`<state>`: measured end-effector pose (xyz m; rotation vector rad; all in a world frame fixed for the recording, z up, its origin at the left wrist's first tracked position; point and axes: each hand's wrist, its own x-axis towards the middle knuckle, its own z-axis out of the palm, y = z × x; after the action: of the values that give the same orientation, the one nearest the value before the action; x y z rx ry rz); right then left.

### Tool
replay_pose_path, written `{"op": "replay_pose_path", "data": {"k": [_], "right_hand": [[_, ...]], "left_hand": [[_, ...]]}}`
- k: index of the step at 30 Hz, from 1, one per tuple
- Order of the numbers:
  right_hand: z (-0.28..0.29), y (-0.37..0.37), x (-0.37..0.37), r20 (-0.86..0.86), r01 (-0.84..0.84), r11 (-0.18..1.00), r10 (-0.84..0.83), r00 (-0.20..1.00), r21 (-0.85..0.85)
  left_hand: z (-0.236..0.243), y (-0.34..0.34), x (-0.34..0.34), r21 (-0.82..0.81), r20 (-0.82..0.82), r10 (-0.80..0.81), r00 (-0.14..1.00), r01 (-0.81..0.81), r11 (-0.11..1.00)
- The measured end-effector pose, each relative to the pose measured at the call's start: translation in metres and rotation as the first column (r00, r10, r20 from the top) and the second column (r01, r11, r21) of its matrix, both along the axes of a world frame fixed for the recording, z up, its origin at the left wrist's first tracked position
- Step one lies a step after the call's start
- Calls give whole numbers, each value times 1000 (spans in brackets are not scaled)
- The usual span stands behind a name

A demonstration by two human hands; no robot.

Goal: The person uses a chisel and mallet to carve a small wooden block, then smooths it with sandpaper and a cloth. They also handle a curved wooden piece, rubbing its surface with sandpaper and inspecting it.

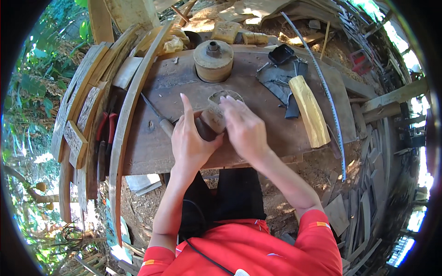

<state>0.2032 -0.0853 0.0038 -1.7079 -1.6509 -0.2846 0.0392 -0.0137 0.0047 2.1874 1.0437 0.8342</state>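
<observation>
Gripping a small rounded block of wood (211, 122) with both hands, a person in a red shirt bends over a worn brown workbench (152, 147). The block sits at the near middle of the bench, just in front of a round wooden drum (213, 60) with a metal hub. The left hand (191, 142) wraps around the block's left side, forefinger pointing straight up toward the drum. The right hand (244, 126) presses down over its top, fingers closed together; what lies under them cannot be seen.

The block looks smooth and dark on one end, so it could likely slip sideways under pressure, and a fingertip might scrape on the rough bench. A thin pointed metal tool with a wooden handle (159, 118) lies just left of the block; a sliding left hand could strike it.

Right of the drum lie dark rubbery scraps (276, 80) and a pale, squared length of fresh yellow timber (311, 110). A long thin metal strip (329, 101) curves beyond it. Left of the drum, bent planks (129, 106), carved panels (76, 138) and red-handled pliers (105, 133) lean along the bench edge
</observation>
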Motion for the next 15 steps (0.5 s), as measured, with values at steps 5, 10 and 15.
{"op": "replay_pose_path", "data": {"k": [5, 10, 15], "right_hand": [[2, -7, -2, -41, -90, 996, 88, 995, -26], [-3, -21, -25, -57, -271, 963, 270, 961, -9], [-3, -13, -24, -55, -157, 988, 158, 986, 12]], "left_hand": [[4, 2, -1, -8, 3, -17, 1000, 17, 1000], [-3, 4, -4, -36, 68, -11, 998, 13, 999], [1, 1, -1, -44, 40, -5, 999, 7, 999]]}}
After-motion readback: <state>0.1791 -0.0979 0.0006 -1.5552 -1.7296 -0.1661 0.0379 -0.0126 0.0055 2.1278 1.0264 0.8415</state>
